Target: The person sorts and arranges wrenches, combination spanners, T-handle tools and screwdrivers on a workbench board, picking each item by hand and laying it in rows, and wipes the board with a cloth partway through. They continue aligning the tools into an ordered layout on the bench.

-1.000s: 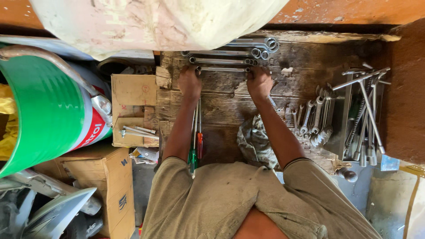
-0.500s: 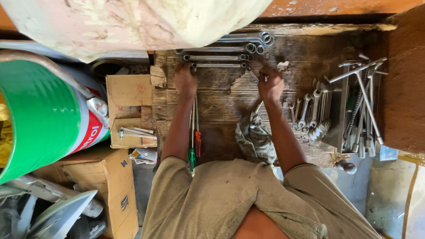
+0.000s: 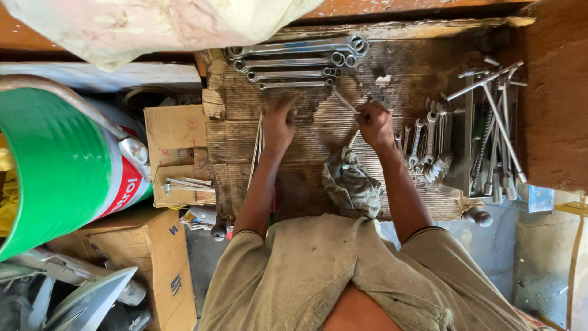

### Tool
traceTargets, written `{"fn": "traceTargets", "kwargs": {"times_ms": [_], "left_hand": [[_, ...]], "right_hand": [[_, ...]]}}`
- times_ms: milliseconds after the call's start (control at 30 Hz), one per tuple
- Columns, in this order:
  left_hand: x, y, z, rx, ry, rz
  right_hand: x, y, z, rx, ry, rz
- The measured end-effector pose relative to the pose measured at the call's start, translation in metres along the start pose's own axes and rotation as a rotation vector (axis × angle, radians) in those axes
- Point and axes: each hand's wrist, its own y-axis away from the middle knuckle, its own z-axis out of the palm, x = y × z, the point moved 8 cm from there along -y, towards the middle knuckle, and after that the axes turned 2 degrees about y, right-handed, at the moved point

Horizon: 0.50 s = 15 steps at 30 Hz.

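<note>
My right hand (image 3: 375, 122) is closed around a thin metal wrench (image 3: 346, 103) that sticks out up and to the left of my fist. My left hand (image 3: 278, 125) rests flat on the worn cardboard sheet (image 3: 245, 147), fingers spread, holding nothing. A row of several long ring spanners (image 3: 294, 61) lies side by side just beyond both hands. A dirty grey rag (image 3: 350, 184) lies crumpled under my right forearm. Thin rods and screwdrivers (image 3: 257, 147) lie along my left forearm.
Several small spanners (image 3: 429, 144) and a metal tray of long socket wrenches (image 3: 493, 135) lie to the right. A green drum (image 3: 55, 165) and cardboard boxes (image 3: 177, 153) crowd the left. A pale sack (image 3: 159, 24) hangs over the far edge.
Both hands have pulled back from the row of ring spanners toward me. My right hand has closed on a thin wrench and lifted it off the cardboard.
</note>
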Motion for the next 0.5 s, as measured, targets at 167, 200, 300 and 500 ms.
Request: {"fn": "traceTargets", "kwargs": {"times_ms": [167, 200, 300, 500], "left_hand": [[0.026, 0.004, 0.013, -0.178, -0.149, 0.164], [0.026, 0.006, 0.013, -0.202, -0.175, 0.189], [-0.009, 0.018, 0.022, -0.457, -0.272, -0.059], [-0.023, 0.018, 0.012, -0.285, -0.509, -0.076]], "right_hand": [[-0.03, 0.0, 0.022, -0.329, -0.322, 0.07], [-0.033, -0.001, 0.03, -0.396, -0.363, 0.129], [-0.048, -0.013, 0.041, -0.421, -0.427, 0.138], [-0.073, -0.02, 0.03, -0.196, 0.124, -0.289]]}}
